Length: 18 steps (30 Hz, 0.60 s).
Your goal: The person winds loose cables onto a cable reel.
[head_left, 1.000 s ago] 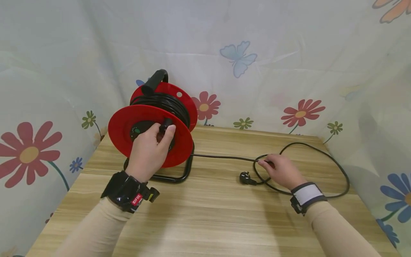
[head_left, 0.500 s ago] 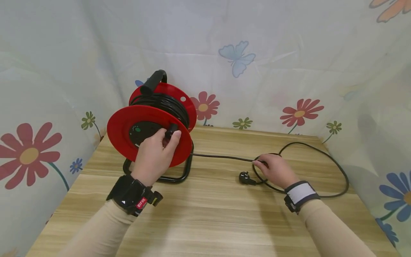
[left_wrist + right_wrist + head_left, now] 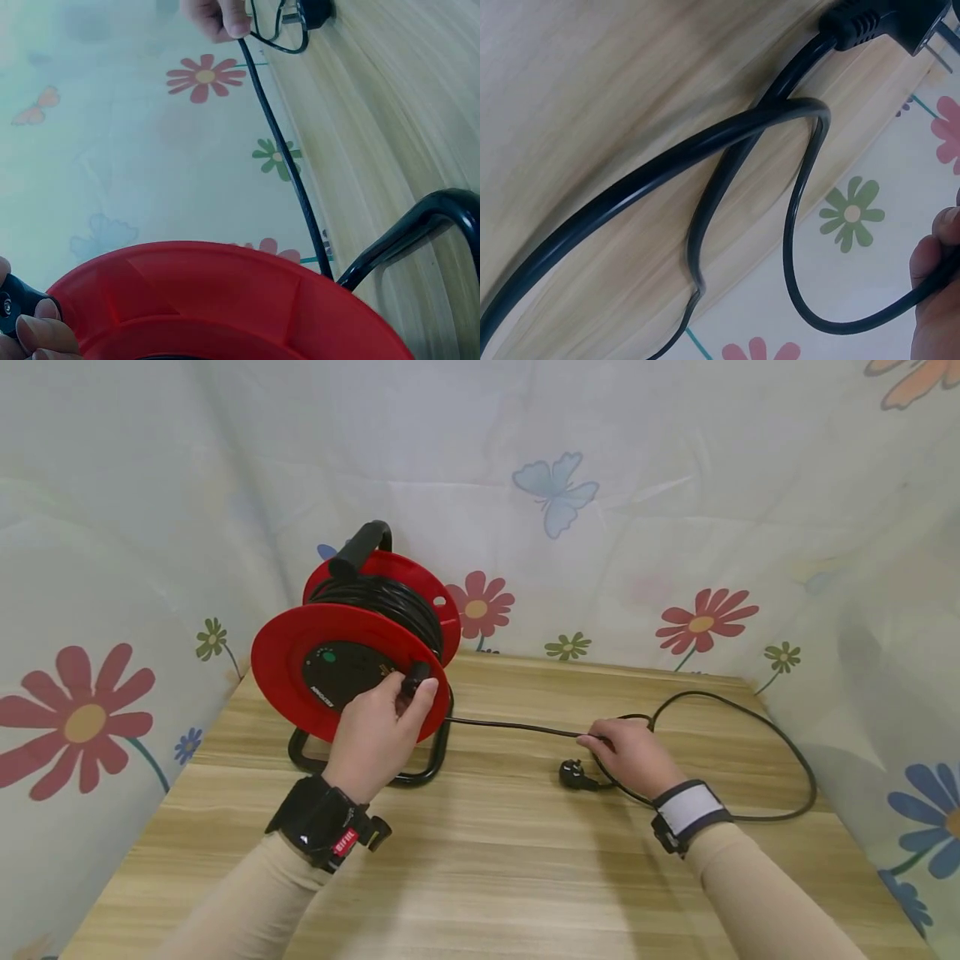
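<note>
A red cable reel (image 3: 288, 652) with black cord wound on its drum stands at the left of the table on a black tube frame. My left hand (image 3: 378, 731) grips the black crank knob (image 3: 417, 675) on the reel's front disc; in the left wrist view the knob (image 3: 19, 304) shows between thumb and fingers. From the reel the black cord (image 3: 510, 724) runs rightward to my right hand (image 3: 633, 753), which pinches it just above the table. Beyond that hand the cord lies in a loose loop. Its plug (image 3: 573, 774) rests on the table, prongs up.
The wooden table (image 3: 495, 877) meets a flower-printed sheet (image 3: 637, 527) at the back and sides. A black carrying handle (image 3: 362, 550) tops the reel. The frame's foot (image 3: 420, 777) sticks out toward me.
My left hand has carried the crank knob rightward and down, turning the reel clockwise. Along with the cord, my right hand has slid a little left toward the reel. The plug stays put.
</note>
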### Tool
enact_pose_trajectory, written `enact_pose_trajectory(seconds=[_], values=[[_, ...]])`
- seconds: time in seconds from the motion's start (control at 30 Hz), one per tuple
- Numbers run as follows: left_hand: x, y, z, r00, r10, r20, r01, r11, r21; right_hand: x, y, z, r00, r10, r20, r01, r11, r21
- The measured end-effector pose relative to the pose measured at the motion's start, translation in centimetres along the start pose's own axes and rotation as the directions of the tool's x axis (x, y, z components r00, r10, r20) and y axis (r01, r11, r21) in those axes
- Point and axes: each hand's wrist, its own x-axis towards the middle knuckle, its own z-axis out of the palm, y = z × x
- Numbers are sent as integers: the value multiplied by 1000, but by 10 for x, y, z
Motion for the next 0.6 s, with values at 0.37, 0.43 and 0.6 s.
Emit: enact_pose_trajectory(seconds=[0.37,0.43,0.6], values=[[-3,2,5,998,-30,46,29,999,21,6,-9,2,1000,18,25,-18,1000,15],[-4,1,7,998,-26,52,25,999,19,6,-10,3,1000,13,23,-14,1000,15],[-5,-3,13,998,-20,61,18,999,26,8,-13,3,1000,3,26,-3,1000,9]])
